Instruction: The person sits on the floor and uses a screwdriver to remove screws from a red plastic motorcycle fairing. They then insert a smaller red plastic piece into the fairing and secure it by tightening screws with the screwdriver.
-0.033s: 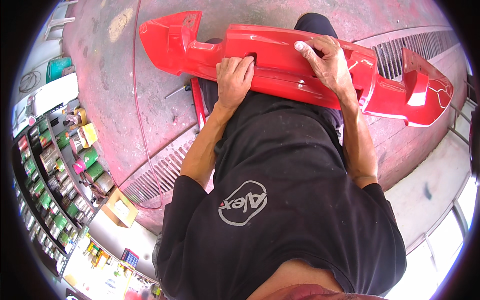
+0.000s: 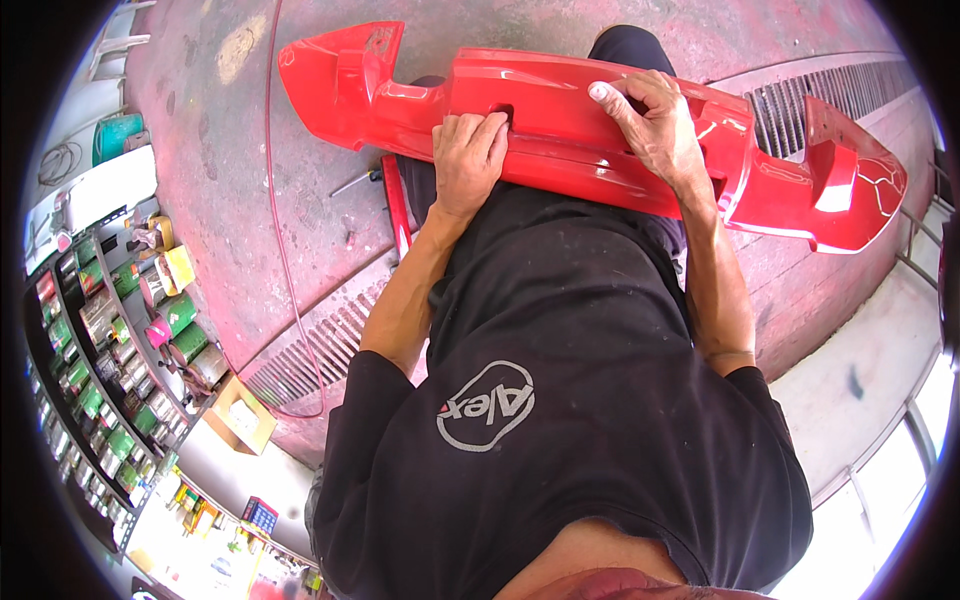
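Likely steadying red bumper (image 2: 560, 105) with curled left hand (image 2: 467, 163) and bent right hand (image 2: 662, 130); cannot tell either grip. Next, probably: brace firmly.

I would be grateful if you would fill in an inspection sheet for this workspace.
Surface: pink-stained floor, with slotted grates set into it.
Job's things: glossy red bumper-shaped panel, lying across the person's legs.
Clutter: slim tool on the floor; open cardboard box at lower left.
Hands: left hand curled on the panel beside a dark cutout; right hand bent over the panel, grip unclear.
Cables: thin reddish hose along the floor; coiled line at far left.
Surroundings: rows of cans and a teal container at left.
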A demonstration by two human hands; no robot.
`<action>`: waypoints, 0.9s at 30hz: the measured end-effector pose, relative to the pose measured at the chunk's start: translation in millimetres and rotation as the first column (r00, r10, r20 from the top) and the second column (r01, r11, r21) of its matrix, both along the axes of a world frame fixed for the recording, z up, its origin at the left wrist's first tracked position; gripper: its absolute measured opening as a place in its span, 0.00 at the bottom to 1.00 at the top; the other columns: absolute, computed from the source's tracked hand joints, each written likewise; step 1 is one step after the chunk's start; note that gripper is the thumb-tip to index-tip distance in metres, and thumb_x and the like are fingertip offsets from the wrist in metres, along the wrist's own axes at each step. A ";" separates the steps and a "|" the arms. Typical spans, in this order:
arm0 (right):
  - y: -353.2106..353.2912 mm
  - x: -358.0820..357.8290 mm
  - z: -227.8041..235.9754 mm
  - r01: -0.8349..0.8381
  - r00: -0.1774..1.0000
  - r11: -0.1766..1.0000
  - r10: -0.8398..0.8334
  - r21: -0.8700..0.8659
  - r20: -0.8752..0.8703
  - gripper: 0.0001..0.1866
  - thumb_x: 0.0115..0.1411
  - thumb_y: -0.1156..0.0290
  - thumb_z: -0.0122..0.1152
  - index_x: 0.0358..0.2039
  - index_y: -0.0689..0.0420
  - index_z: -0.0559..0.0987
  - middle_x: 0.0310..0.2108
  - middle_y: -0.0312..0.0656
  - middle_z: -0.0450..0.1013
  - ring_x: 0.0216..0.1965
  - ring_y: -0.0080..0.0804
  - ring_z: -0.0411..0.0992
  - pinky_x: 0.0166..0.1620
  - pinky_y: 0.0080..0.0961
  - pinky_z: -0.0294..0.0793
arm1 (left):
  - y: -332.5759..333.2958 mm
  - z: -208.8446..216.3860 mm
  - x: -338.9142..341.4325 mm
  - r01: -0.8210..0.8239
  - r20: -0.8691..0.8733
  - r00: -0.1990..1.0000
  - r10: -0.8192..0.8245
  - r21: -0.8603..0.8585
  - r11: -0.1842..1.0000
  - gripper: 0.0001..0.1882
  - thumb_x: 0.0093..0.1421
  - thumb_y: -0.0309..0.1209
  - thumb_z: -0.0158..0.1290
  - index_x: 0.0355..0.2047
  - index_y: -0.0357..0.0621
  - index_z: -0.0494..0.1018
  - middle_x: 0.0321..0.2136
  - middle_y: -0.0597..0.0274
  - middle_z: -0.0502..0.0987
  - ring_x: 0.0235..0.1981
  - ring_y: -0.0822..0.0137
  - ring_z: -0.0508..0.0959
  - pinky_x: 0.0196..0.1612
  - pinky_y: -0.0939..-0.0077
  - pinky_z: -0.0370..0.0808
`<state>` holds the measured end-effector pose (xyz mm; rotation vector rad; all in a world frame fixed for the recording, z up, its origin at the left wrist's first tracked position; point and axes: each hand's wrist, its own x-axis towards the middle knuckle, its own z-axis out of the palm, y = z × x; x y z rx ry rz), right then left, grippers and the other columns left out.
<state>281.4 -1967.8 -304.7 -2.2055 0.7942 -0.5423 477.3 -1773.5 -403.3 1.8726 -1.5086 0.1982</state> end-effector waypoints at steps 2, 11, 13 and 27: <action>-0.1 -0.6 -0.3 -0.006 1.000 1.000 0.006 0.001 -0.010 0.24 0.66 0.49 0.73 0.33 0.62 0.88 0.29 0.45 0.83 0.36 0.43 0.76 0.52 0.41 0.75 | 1.2 -1.8 0.1 0.001 0.001 1.000 -0.001 0.008 1.000 0.14 0.59 0.26 0.68 0.46 0.48 0.84 0.34 0.66 0.76 0.36 0.60 0.76 0.41 0.61 0.69; 1.0 -1.0 -0.9 0.010 1.000 1.000 -0.010 0.017 -0.020 0.24 0.66 0.49 0.73 0.34 0.61 0.89 0.31 0.45 0.84 0.38 0.42 0.77 0.53 0.41 0.75 | 0.7 -2.2 -0.6 0.004 -0.035 0.999 -0.005 -0.024 1.000 0.14 0.59 0.26 0.69 0.46 0.47 0.85 0.33 0.67 0.77 0.36 0.61 0.76 0.41 0.62 0.69; 0.5 -1.1 -1.1 0.009 1.000 1.000 -0.009 0.014 -0.019 0.24 0.66 0.49 0.73 0.34 0.61 0.89 0.31 0.45 0.84 0.38 0.41 0.77 0.53 0.41 0.75 | 0.2 -1.6 -1.1 0.002 -0.050 0.999 -0.003 -0.026 1.000 0.13 0.59 0.26 0.70 0.45 0.47 0.85 0.33 0.67 0.77 0.36 0.61 0.77 0.41 0.62 0.69; 2.4 -1.6 -0.9 0.004 1.000 1.000 -0.004 0.012 -0.009 0.24 0.67 0.48 0.72 0.35 0.61 0.90 0.31 0.46 0.84 0.36 0.41 0.76 0.51 0.40 0.75 | 5.3 -3.5 -3.0 -0.037 -0.110 0.993 0.038 0.014 0.999 0.13 0.59 0.28 0.71 0.45 0.46 0.86 0.37 0.62 0.78 0.40 0.60 0.78 0.47 0.61 0.71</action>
